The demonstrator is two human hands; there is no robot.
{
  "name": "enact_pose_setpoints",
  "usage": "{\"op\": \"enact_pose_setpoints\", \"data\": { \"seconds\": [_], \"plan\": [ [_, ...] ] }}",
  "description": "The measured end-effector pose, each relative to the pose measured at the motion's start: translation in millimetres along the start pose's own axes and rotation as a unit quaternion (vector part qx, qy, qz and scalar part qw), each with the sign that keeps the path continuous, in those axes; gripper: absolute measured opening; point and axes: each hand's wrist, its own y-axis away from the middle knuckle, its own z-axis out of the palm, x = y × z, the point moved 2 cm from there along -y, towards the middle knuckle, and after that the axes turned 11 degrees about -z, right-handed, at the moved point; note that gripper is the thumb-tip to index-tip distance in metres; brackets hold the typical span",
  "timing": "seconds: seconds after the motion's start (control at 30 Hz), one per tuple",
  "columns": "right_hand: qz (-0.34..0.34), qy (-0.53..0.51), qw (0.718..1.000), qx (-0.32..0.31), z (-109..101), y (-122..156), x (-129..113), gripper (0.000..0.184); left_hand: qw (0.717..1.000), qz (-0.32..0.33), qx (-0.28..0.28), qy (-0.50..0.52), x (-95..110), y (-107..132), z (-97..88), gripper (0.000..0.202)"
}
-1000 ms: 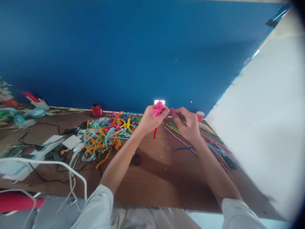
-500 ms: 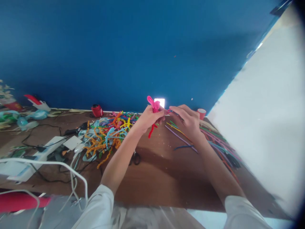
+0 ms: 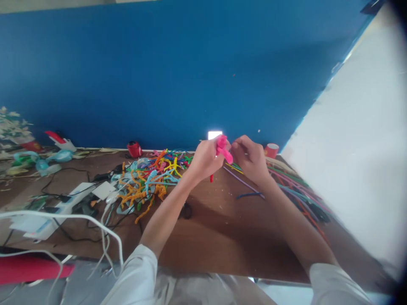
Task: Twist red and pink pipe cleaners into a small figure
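My left hand is closed around a bright pink pipe-cleaner figure, whose looped part sticks out past the thumb toward the right. Below the same hand, a short red pipe-cleaner end pokes out. Just to the right, my right hand has its thumb and fingertips pinched together near the pink figure. Whatever lies between those fingertips is too small to make out. Both hands are raised over the brown table.
A tangled heap of colored pipe cleaners lies on the left, with scissors near my left forearm. Straight pipe cleaners lie at right by a red cup. A power strip and cables occupy the left. A lit screen stands behind.
The pink figure has turned in my left hand, its loop swinging from pointing up to pointing right and down. My right fingers have curled in more. The view has shifted slightly.
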Motion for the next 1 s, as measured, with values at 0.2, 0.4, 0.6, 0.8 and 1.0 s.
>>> {"op": "enact_pose_setpoints", "data": {
  "seconds": [0.2,0.4,0.6,0.8,1.0],
  "plan": [
    [0.165,-0.26,0.951,0.018,9,1,-7,0.035,0.984,0.113,0.021,-0.137,-3,2,-6.5,0.01],
    [0.273,-0.431,0.86,0.004,6,0,-12,0.027,0.99,0.131,0.028,-0.051,0,3,-8.4,0.013],
    [0.182,-0.314,0.931,0.04,3,-2,-9,0.018,0.997,0.048,0.013,0.059,0,0,-7.5,0.018],
    [-0.066,0.003,0.998,0.0,-4,-5,-16,0.014,0.973,-0.061,-0.027,0.223,-11,-6,-7.1,0.024],
    [-0.144,0.053,0.988,0.008,-2,-4,-12,0.014,0.951,-0.142,-0.068,0.265,-9,-4,-11.2,0.025]
  ]
}}
